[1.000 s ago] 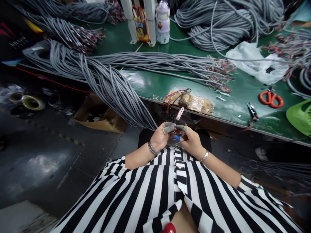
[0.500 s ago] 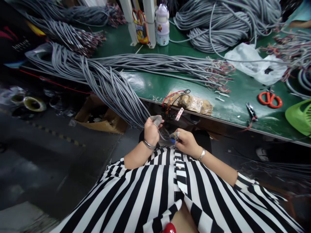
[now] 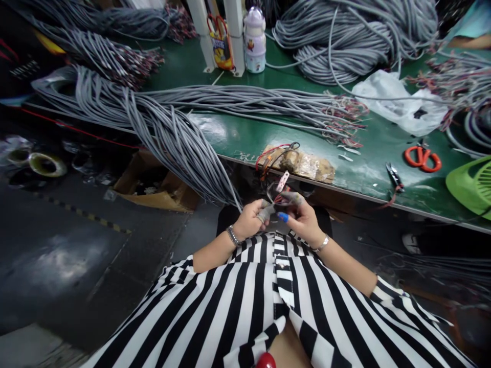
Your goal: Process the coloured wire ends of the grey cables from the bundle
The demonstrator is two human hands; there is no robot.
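My left hand (image 3: 252, 217) is closed around the end of a grey cable, with grey covers on some fingers. Thin red and dark wires (image 3: 276, 198) stick out of that end toward my right hand (image 3: 301, 217). The right hand's thumb, with a blue cover on its tip, and its grey-covered index finger are spread apart beside the wires. Whether it touches the wires I cannot tell. A thick bundle of grey cables (image 3: 184, 148) hangs over the table edge down to my left hand.
On the green table (image 3: 215, 130) lie more grey cables (image 3: 245, 97), orange-handled scissors (image 3: 422, 158), cutters (image 3: 394, 178), a plastic bag (image 3: 399, 102) and a green basket (image 3: 470, 184). A bottle (image 3: 255, 41) stands behind. A cardboard box (image 3: 153, 186) sits below at left.
My left hand has moved down and right, and turned toward the right hand. The right hand has risen slightly, its thumb and index finger opening from a pinch. The view has shifted slightly.
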